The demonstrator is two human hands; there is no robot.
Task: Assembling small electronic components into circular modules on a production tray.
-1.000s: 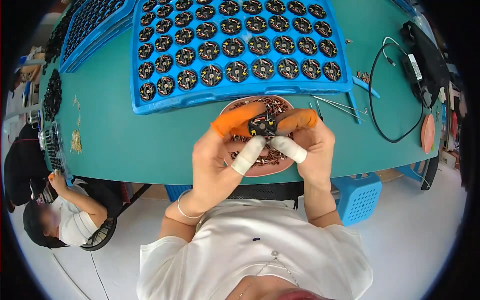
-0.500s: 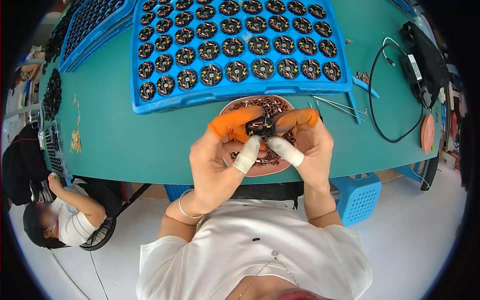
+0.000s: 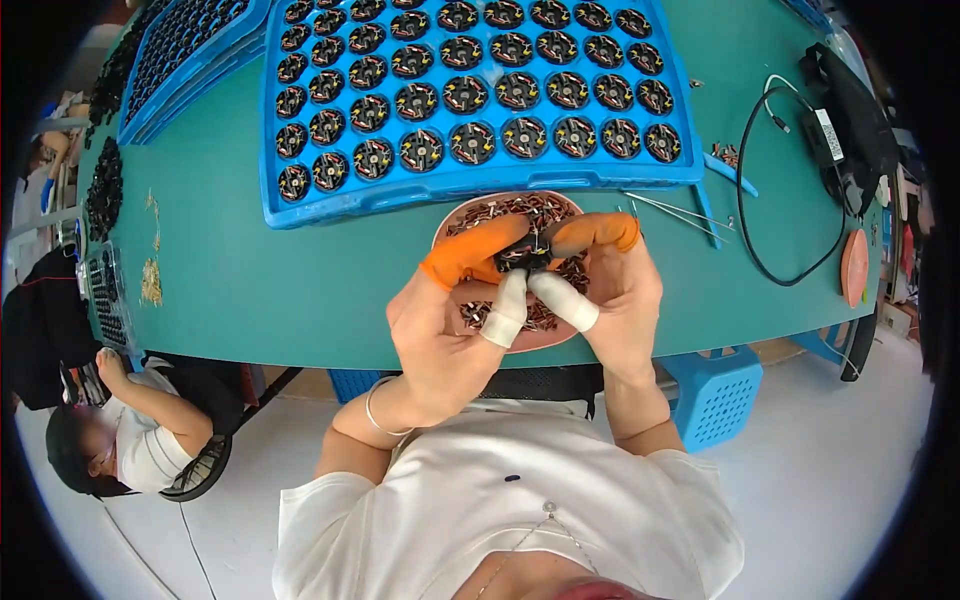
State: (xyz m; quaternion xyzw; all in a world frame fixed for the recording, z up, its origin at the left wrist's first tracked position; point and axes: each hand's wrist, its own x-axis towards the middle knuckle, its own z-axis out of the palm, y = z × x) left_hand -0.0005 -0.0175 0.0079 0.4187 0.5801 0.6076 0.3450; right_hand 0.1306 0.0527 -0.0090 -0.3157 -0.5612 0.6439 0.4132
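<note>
Both hands hold one round black part with small wired pieces on it (image 3: 522,254) over a pink bowl (image 3: 508,347). My left hand (image 3: 448,320) grips its left side, with an orange-covered finger behind and a white-covered thumb in front. On the other side my right hand (image 3: 612,300) pinches it the same way, the thumb tips nearly meeting at its near edge. Many small reddish-brown and silver pieces (image 3: 530,207) fill the bowl beneath. Just beyond stands a blue tray (image 3: 480,180) with rows of similar round black parts in its wells. The fingers partly hide the held part.
Tweezers-like metal rods (image 3: 680,211) and a blue-handled tool (image 3: 732,172) lie right of the tray. A black cable (image 3: 745,225) loops beside a black bag (image 3: 850,120). More blue trays (image 3: 190,75) are stacked far left. A seated person (image 3: 150,430) is at the left; a blue stool (image 3: 715,400) stands right.
The held black part has tilted, now showing more of its side edge. Both thumbs have shifted slightly and the left wrist has turned a little; both hands keep their grip.
</note>
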